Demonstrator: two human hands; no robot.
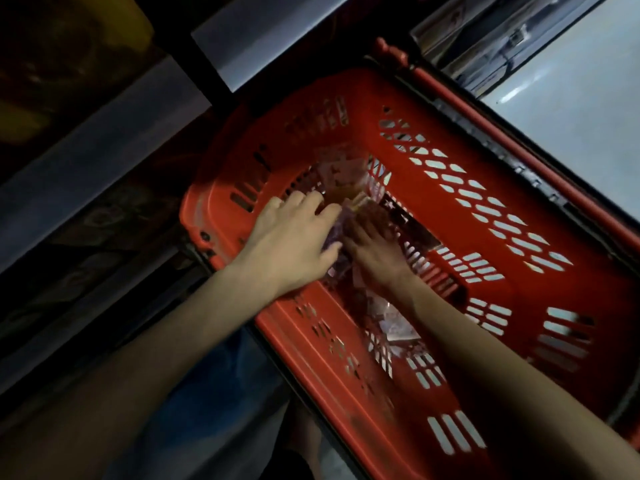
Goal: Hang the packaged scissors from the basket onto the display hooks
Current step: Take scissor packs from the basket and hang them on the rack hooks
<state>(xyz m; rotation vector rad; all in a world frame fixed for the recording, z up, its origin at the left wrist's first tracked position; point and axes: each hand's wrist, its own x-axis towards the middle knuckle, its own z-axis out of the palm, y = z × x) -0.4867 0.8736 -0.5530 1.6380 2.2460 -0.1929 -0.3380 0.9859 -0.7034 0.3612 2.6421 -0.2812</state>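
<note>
While both reach into the red basket [363,98], left hand [294,237] gripping scissor packets [337,227], right hand [375,247] shadowed, grip unclear

Blurred packages [341,174] partly under left hand [294,237] and right hand [374,252]; basket [381,98] corner off-frame

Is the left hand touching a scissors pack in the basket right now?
Touching. In the head view the left hand curls thumb and fingers around a purplish pack inside the red basket.
</note>
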